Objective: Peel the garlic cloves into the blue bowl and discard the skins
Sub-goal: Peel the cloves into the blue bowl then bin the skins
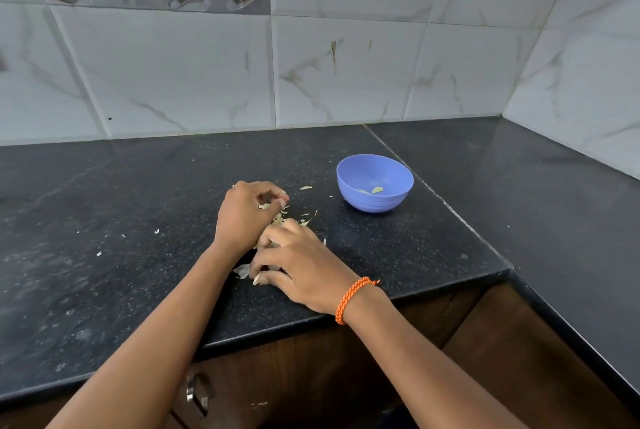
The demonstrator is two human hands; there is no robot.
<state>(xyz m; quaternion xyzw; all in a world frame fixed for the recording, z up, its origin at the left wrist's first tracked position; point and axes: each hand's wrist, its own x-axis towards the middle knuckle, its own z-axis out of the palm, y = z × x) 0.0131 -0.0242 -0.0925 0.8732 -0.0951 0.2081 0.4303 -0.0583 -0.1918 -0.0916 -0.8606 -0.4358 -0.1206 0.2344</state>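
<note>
Right hand curled on garlic skins, left hand pinching some, blue bowl beside.

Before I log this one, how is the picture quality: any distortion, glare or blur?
Head view: wide-angle bending curves the black countertop edge and tile lines; soft even light with faint sheen on the stone, no harsh glare; the blue bowl is sharp; the left hand and right hand are slightly soft over the skins.

bowl: smooth matt blue plastic | counter: speckled polished black stone | wall: glossy marbled tile
</note>
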